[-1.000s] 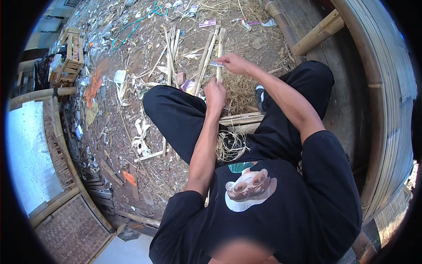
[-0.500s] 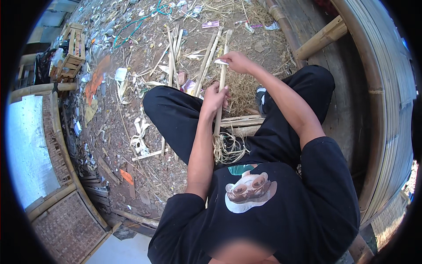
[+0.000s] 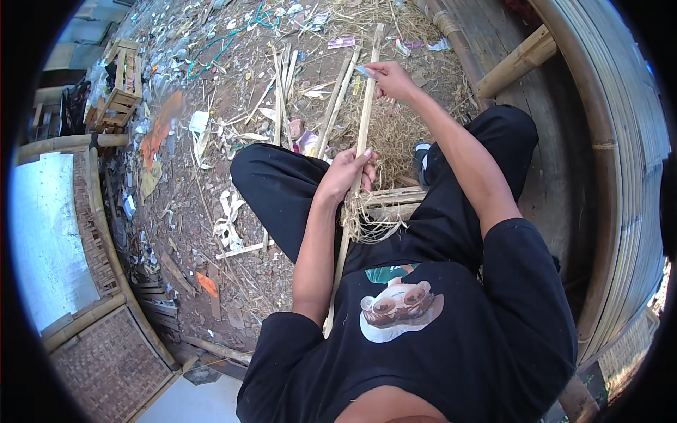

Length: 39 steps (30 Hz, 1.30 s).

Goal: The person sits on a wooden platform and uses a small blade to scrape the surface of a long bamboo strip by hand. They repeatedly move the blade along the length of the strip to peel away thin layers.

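A long pale bamboo strip (image 3: 366, 116) runs up and away from beside my torso, between my knees. My left hand (image 3: 348, 171) is wrapped round it at mid-length. Farther up, my right hand (image 3: 393, 80) grips a knife whose short shiny blade (image 3: 364, 71) lies against the strip near its far end; the handle is hidden in my fingers. Thin curled bamboo shavings (image 3: 374, 224) hang in a tangle in my lap, just below my left hand. Split bamboo pieces (image 3: 395, 199) lie crosswise between my legs.
More bamboo strips (image 3: 337, 99) lean beyond my left knee. Litter and straw cover the dirt ground. A wooden crate (image 3: 123, 83) stands at far left. Bamboo railing (image 3: 608, 151) borders the right side, and a woven panel (image 3: 106, 363) is at lower left.
The strip has shifted: its far end reaches farther out and its near end now lies alongside my torso. My right hand and knife have moved away from me; my left hand has come slightly nearer.
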Tool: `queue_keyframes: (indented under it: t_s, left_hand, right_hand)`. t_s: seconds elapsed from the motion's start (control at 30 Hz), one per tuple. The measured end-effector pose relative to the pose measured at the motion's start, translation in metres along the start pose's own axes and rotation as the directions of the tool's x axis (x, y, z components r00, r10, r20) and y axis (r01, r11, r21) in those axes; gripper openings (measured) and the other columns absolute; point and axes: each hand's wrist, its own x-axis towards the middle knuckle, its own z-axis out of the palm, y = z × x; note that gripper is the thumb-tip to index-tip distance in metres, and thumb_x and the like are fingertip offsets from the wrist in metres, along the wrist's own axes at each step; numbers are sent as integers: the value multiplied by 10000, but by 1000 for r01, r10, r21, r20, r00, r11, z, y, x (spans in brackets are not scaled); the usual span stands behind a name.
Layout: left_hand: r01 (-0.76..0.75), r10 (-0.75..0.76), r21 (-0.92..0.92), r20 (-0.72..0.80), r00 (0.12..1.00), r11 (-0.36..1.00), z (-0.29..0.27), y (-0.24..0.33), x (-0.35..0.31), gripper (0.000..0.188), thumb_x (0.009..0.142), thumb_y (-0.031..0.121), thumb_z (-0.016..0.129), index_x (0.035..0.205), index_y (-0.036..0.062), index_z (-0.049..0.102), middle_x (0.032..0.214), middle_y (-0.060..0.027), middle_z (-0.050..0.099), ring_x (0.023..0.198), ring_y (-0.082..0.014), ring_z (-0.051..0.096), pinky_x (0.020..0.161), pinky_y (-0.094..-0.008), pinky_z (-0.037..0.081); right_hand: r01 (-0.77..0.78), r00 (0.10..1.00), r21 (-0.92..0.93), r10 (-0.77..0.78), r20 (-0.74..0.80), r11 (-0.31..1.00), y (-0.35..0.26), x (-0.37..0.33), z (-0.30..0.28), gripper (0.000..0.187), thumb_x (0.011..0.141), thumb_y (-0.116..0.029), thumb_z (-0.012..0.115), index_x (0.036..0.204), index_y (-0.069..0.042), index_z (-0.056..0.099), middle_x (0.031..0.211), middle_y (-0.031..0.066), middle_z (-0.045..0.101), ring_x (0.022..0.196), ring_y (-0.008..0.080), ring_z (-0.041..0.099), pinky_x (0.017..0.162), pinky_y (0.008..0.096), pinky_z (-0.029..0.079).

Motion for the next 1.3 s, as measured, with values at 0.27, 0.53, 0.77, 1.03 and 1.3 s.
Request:
queue_keyframes:
  t_s: [0.27, 0.53, 0.77, 1.03, 1.3]
  left_hand:
    - [-92, 351, 627, -303, 886, 774, -5, -30, 18, 249, 921, 220, 500, 842, -15, 517, 588, -108, 524, 499, -190, 492, 481, -346, 397]
    - [-73, 453, 730, -338, 825, 679, 7, -23, 19, 240, 901, 190, 532, 775, -14, 516, 556, -65, 464, 500, -147, 438, 474, -332, 353]
    - [-61, 468, 757, -337, 817, 651, 4, -28, 23, 235, 883, 189, 538, 821, -37, 555, 581, -131, 517, 537, -214, 479, 532, -368, 383]
    - [-51, 391, 627, -417, 821, 777, -5, -21, 34, 228, 897, 193, 537, 814, -17, 563, 541, -37, 491, 467, -110, 437, 444, -299, 347]
    - [-84, 462, 707, -363, 809, 703, -1, -28, 39, 312, 912, 268, 524, 798, -18, 579, 550, -50, 508, 486, -112, 464, 464, -295, 371]
  right_hand:
    - [122, 991, -467, -129, 18, 876, 7, -5, -4, 298, 894, -145, 519, 1178, -180, 603, 816, 118, 651, 671, 165, 605, 654, 312, 478]
    - [104, 995, -434, -92, 47, 895, 25, -12, 3, 270, 877, -149, 521, 1123, -164, 631, 998, 176, 643, 905, 285, 633, 803, 346, 477]
    - [62, 998, -465, -57, 25, 883, 24, -23, 8, 281, 872, -134, 511, 1125, -161, 631, 1015, 170, 642, 909, 268, 635, 804, 343, 477]
    - [209, 971, -433, -134, 198, 877, 18, -32, 27, 348, 836, -63, 496, 1128, -191, 634, 997, 149, 652, 851, 257, 638, 771, 313, 477]
    - [107, 991, -487, -131, -15, 867, 5, -10, -1, 354, 871, -90, 458, 1170, -211, 603, 1006, 201, 626, 929, 323, 617, 823, 389, 472]
